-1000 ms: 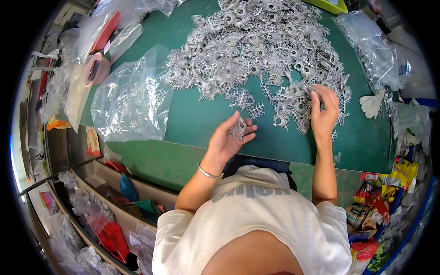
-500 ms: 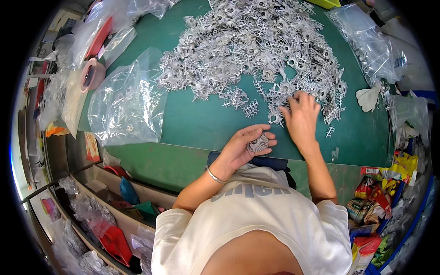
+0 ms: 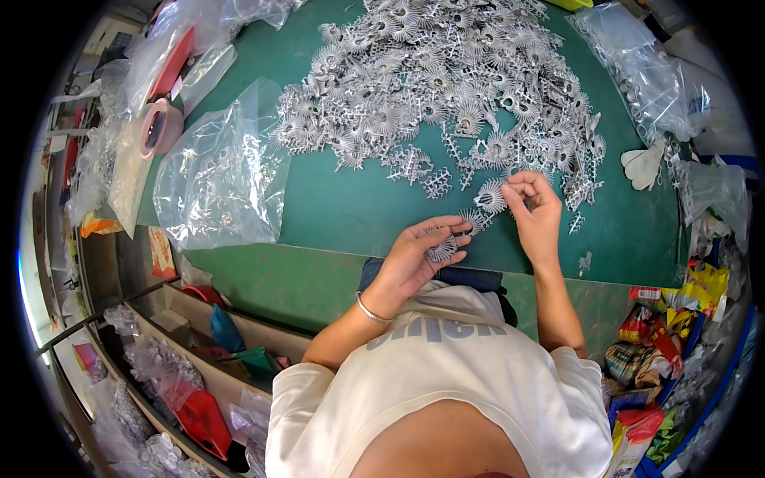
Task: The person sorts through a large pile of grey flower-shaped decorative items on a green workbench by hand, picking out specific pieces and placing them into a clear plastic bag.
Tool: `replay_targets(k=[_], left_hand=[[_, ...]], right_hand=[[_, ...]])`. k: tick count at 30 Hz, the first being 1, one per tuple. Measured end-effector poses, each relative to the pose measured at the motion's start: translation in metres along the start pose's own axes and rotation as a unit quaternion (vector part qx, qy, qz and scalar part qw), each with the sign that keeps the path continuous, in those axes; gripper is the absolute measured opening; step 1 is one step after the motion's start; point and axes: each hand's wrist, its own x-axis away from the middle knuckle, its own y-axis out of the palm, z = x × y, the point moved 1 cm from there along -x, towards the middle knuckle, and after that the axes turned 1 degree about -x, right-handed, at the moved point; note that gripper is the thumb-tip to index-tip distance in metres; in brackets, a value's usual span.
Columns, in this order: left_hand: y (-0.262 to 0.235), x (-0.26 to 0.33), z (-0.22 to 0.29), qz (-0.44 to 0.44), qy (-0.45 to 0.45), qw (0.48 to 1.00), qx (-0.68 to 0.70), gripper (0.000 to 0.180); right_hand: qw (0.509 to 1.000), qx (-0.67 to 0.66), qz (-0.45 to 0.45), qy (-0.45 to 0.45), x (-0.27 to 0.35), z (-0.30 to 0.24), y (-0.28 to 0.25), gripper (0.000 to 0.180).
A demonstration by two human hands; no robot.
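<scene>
My left hand [image 3: 414, 256] is curled palm up over the table's front edge, closed around several stacked round grey finned pieces [image 3: 441, 250]. At its fingertips a similar finned disc [image 3: 473, 221] shows; whether the fingers grip it I cannot tell. My right hand [image 3: 535, 209] pinches another grey ring-shaped finned disc [image 3: 490, 196] by its right side, between thumb and fingers. Just beyond it spreads a large heap [image 3: 446, 88] of such discs, mixed with small branched grey pieces. A small loose clump [image 3: 409, 164] lies at the heap's near edge.
On the green table [image 3: 343, 215], a clear plastic bag [image 3: 223, 175] lies at left, near a pink tape-like ring [image 3: 162, 129]. White gloves [image 3: 642, 167] and clear bags [image 3: 637, 64] lie at right. A compartmented bin [image 3: 263, 319] stands lower left; colourful packets [image 3: 693, 295] sit lower right.
My right hand has drawn back from the heap toward my left hand, now pinching a finned disc. Another disc shows at my left fingertips.
</scene>
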Motion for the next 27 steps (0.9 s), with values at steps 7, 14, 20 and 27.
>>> replay_targets(k=[7,14,20,27], left_hand=[[0.003,0.001,-0.006,-0.024,0.071,0.996,-0.046,0.027],[0.002,0.000,-0.004,-0.005,0.080,0.994,-0.077,0.022],[0.008,0.006,0.000,0.085,0.143,0.980,-0.110,0.018],[-0.018,0.003,0.000,-0.073,0.108,0.991,0.027,0.029]], right_hand=[[0.974,-0.126,-0.127,0.140,0.021,-0.011,0.010,0.021],[0.992,-0.044,-0.100,0.055,0.030,-0.015,0.014,0.018],[0.993,-0.094,-0.016,0.067,0.022,-0.015,0.006,0.014],[0.955,-0.225,-0.081,0.172,0.012,-0.007,-0.001,0.017]])
